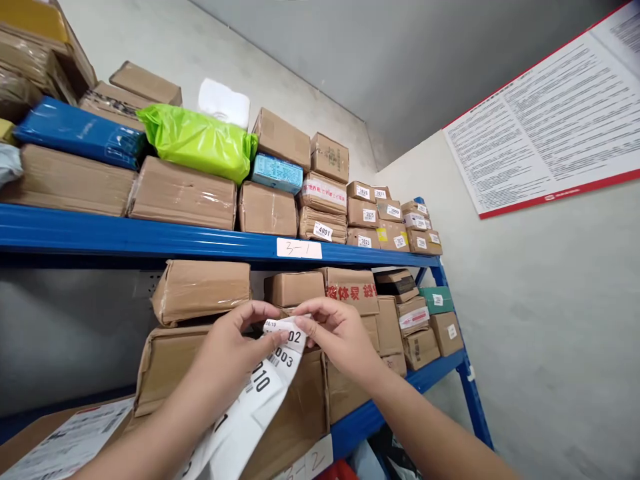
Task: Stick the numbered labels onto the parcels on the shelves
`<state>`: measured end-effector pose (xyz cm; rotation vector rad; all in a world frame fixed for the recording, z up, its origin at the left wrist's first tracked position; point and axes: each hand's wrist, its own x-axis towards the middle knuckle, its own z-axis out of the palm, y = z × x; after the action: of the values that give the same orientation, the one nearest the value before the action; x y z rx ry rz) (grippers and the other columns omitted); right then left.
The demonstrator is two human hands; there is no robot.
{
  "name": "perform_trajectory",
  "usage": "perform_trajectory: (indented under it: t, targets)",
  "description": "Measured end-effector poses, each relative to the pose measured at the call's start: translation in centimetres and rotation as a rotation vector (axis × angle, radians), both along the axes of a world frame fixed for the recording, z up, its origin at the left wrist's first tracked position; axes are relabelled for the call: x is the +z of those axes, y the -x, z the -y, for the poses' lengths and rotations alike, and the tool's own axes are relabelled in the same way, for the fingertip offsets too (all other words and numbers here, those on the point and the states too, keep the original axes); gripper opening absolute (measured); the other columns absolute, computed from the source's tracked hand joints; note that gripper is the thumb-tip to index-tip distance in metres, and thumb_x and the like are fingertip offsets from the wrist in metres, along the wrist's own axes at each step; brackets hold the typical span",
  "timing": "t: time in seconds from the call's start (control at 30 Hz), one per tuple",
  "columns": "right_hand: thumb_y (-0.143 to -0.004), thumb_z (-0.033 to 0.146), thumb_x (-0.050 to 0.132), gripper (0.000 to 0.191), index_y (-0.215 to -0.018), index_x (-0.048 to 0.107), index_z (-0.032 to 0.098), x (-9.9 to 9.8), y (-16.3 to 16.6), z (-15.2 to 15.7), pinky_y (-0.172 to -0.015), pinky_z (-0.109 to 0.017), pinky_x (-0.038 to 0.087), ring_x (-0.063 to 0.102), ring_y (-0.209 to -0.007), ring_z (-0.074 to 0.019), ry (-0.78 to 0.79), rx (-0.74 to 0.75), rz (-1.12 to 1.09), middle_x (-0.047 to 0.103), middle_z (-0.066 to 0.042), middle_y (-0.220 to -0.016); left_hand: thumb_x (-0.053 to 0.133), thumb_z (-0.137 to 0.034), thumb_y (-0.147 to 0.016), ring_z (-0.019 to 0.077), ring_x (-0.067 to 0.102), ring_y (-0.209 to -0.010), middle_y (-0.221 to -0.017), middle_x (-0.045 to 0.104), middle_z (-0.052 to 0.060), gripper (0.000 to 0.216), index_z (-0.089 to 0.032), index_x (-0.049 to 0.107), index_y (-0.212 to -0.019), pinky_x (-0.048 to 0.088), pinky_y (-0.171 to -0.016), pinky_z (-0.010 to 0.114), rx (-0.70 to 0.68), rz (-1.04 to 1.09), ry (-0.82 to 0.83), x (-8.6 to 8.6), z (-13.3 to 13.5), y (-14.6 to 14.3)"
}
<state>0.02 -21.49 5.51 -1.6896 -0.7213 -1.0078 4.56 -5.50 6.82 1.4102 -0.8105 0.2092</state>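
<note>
A long white strip of printed number labels (260, 407) hangs down between my forearms, its top end held up in front of the shelves. My left hand (240, 343) pinches the left side of that end, thumb lying over the print. At the right edge of the same end, my right hand (337, 330) has thumb and fingertips pressed together on the strip. Digits such as "02", "003" and "010" show on it; my thumb covers part of the top label. Whether a label is partly peeled off, I cannot tell.
Cardboard boxes stand on the blue upper shelf (150, 230), some labelled, with a green plastic parcel (200, 142) among them. More boxes fill the lower shelf (435, 373). A box with a paper label (75, 440) lies at lower left. A printed board (550, 113) hangs on the right wall.
</note>
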Motion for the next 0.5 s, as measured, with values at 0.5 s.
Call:
perform_trajectory:
  t: [0.5]
  targets:
    - [-0.074, 0.034, 0.071, 0.016, -0.076, 0.066, 0.019, 2.4, -1.1, 3.6, -0.057, -0.025, 0.048, 0.057, -0.062, -0.0121, 0.030, 0.008, 0.063, 0.063, 0.000, -0.068, 0.075, -0.047, -0.056, 0.0110, 0.047, -0.049, -0.060, 0.063, 0.002, 0.037, -0.015, 0.070, -0.073, 0.034, -0.046, 0.021, -0.032, 0.047, -0.007, 1.1, 3.5, 0.0]
